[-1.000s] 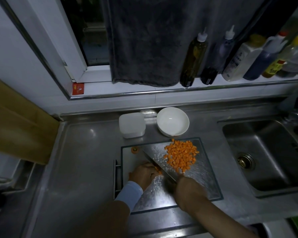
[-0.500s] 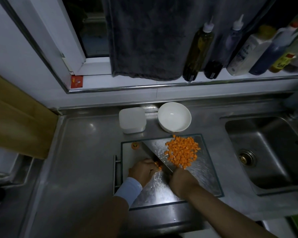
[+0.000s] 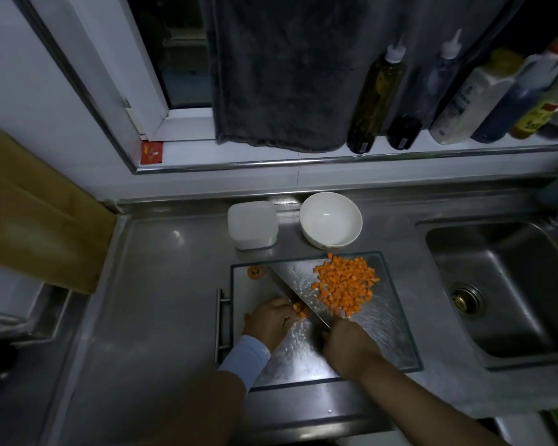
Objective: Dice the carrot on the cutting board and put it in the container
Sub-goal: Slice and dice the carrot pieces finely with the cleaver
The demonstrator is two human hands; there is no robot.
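Right, I see both hands low in the centre of the frame, over the glass cutting board (image 3: 397, 323) on the steel counter (image 3: 161, 284). My left hand (image 3: 269, 320) is curled, fingertips pressed down on the last carrot stub (image 3: 299, 310), which sits on the board just left of the blade; only a small orange bit shows past the fingers. My right hand (image 3: 348, 346) is wrapped closed around the knife (image 3: 300, 294) handle, handle itself hidden under the hand. Blade runs diagonally from the right hand up-left toward the board's upper left corner, edge down beside the stub; can't tell if it's touching the board. Diced carrot pile (image 3: 345, 284) lies on the board's upper right part, right of the blade, clear of both hands. One round orange carrot end (image 3: 255, 272) sits alone in the board's upper left corner. White lidded container (image 3: 252, 225) stands on the counter just above the board's upper left edge, lid on. White bowl (image 3: 331, 218) is right of it, just above the dice pile, nothing visible inside. Sink (image 3: 503, 291) is at the right of the frame, well apart from the board. Bottles (image 3: 377, 94) line the ledge at upper right, dark towel (image 3: 281, 69) hangs at top centre. Light is dim, fine detail near the blade is unclear.
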